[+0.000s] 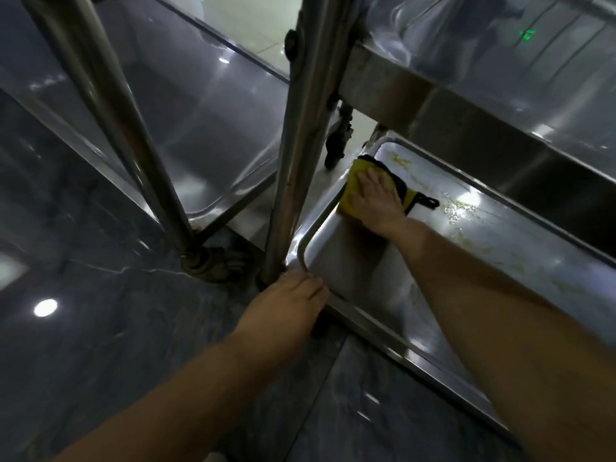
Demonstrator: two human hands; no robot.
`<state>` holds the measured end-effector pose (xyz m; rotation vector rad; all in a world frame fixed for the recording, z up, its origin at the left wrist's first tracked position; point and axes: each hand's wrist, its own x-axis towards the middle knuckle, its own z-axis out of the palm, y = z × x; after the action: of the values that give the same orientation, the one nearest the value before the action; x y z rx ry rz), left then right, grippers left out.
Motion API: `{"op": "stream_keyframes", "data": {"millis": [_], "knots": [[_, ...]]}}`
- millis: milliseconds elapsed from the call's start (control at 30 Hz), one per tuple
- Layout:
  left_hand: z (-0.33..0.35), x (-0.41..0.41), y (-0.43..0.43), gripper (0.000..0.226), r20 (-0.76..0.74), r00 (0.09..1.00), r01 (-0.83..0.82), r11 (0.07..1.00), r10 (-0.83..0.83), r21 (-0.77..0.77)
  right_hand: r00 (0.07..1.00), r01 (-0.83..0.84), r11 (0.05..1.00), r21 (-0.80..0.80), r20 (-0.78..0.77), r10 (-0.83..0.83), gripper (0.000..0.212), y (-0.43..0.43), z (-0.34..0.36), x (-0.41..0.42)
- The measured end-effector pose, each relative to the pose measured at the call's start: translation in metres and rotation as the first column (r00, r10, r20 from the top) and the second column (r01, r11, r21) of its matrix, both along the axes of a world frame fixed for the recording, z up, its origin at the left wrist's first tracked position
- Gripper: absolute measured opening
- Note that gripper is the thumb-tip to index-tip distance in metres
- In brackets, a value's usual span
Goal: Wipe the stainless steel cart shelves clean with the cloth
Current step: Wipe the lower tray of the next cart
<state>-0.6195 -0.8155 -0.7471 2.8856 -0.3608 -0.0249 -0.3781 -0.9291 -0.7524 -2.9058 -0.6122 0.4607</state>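
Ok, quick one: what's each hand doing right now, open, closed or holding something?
Left hand: rests on the lower shelf corner rim; grip cannot be told.
Right hand: open, fingers flat, pressing the yellow cloth onto that shelf.

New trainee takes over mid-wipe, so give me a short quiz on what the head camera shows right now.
1. True or false: the right hand presses the cloth flat on the shelf.
2. Pick one: the left hand rests on A) the cloth, B) the shelf's near corner by the post, C) the floor.
3. Fill in: the cloth is mainly ____ with a black edge.

Key: 1 true; 2 B; 3 yellow.
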Motion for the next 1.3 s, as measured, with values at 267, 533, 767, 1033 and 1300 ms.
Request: {"op": "stream_keyframes", "data": {"millis": [267,533,767,1033,1300], "knots": [[-0.002,-0.009,0.000,0.085,-0.075,0.997,-0.020,1.000,0.019,-0.015,0.998,-0.062,0.998,0.030,0.020,0.061,0.060,-0.004,-0.007,-0.034],[-0.018,-0.014,-0.002,0.084,0.076,0.997,-0.007,1.000,0.009,-0.029,0.934,-0.345,0.921,0.180,-0.029,0.355,0.062,-0.072,-0.004,-0.139],[-0.019,-0.014,-0.004,0.070,0.064,0.997,-0.043,0.998,0.046,-0.052,0.976,-0.203,0.979,-0.018,0.080,0.204,0.074,-0.066,-0.018,-0.049],[-0.020,-0.013,0.000,0.079,0.067,0.997,-0.041,0.998,0.037,0.049,0.976,0.217,0.976,0.004,-0.016,-0.217,0.060,-0.061,-0.007,-0.002],[-0.019,-0.018,-0.005,0.071,0.089,0.993,-0.078,0.996,0.073,0.045,0.995,0.096,0.995,-0.006,-0.001,-0.096,0.080,-0.103,-0.031,-0.158]]}}
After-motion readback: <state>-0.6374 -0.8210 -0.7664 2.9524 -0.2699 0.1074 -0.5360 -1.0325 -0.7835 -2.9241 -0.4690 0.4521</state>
